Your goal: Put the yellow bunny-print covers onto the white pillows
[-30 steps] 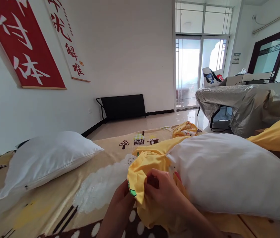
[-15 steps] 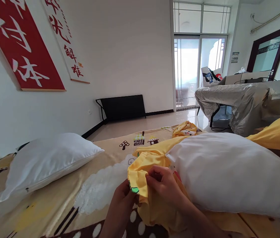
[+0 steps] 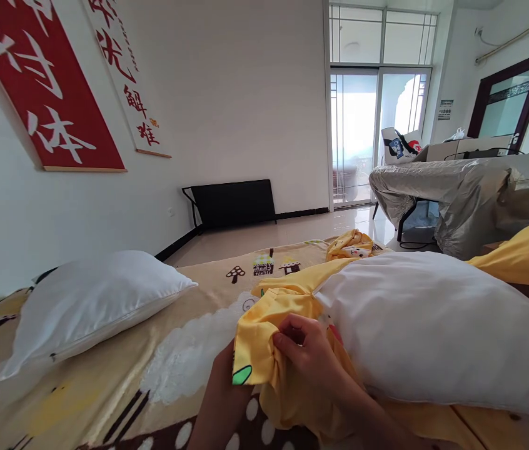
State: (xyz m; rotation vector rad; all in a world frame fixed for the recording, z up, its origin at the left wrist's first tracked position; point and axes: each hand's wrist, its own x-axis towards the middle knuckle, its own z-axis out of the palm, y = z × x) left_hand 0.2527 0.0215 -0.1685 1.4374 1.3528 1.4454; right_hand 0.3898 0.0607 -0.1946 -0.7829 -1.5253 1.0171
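A yellow pillowcase (image 3: 264, 325) lies bunched at the left end of a big white pillow (image 3: 433, 325) on the bed. My right hand (image 3: 311, 359) pinches a fold of the yellow cloth, fingers closed on it. My left hand (image 3: 222, 390) is under the same bunched edge, mostly hidden by the cloth, and grips it from below. A second white pillow (image 3: 90, 300) rests further left, apart from both hands.
The bed carries a patterned beige blanket (image 3: 152, 375) with a small yellow bundle (image 3: 351, 244) at its far end. More yellow cloth (image 3: 527, 250) lies at right. A silver-covered table (image 3: 456, 187), a black folded frame (image 3: 231, 203) by the wall and glass doors stand beyond.
Both hands have gathered more of the pillowcase edge; the bunched yellow cloth has shifted slightly left and lower over my left hand.
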